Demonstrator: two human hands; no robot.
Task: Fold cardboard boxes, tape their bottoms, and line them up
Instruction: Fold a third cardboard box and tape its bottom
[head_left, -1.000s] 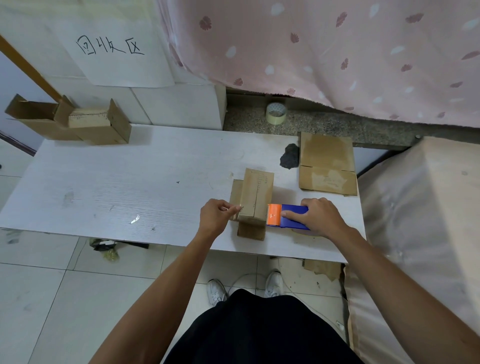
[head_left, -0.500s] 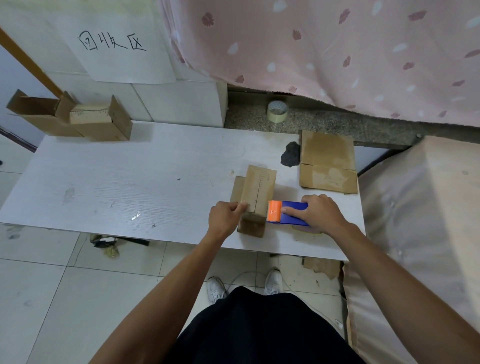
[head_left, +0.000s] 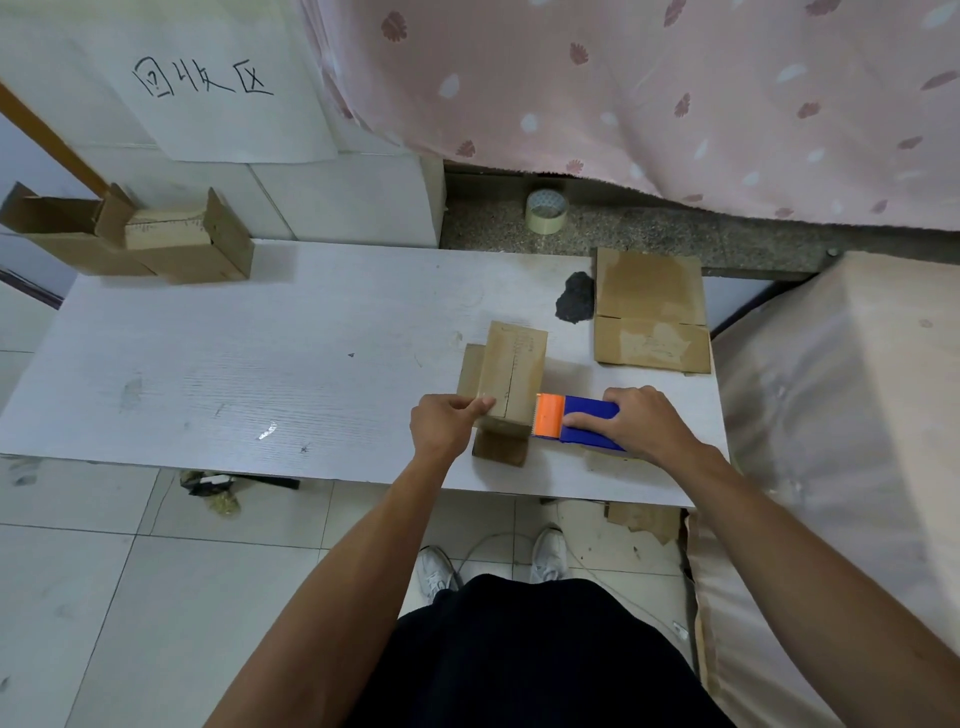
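Observation:
A small cardboard box (head_left: 511, 371) stands upside down near the front right of the white table (head_left: 260, 364), its bottom seam facing up and side flaps spread on the table. My left hand (head_left: 447, 428) grips the box's near left corner, thumb on top. My right hand (head_left: 641, 423) holds a blue and orange tape dispenser (head_left: 571, 423), whose orange head touches the box's near right edge.
Two folded boxes (head_left: 176, 244) stand in a row at the table's far left corner. A flat cardboard blank (head_left: 649, 312) lies at the far right beside a dark patch (head_left: 575, 304). A tape roll (head_left: 545, 210) sits on the ledge behind. A covered bulk (head_left: 841, 441) borders the table's right side.
My left hand slid from the box's left side to its near left corner. The dispenser stays at the box's near right edge.

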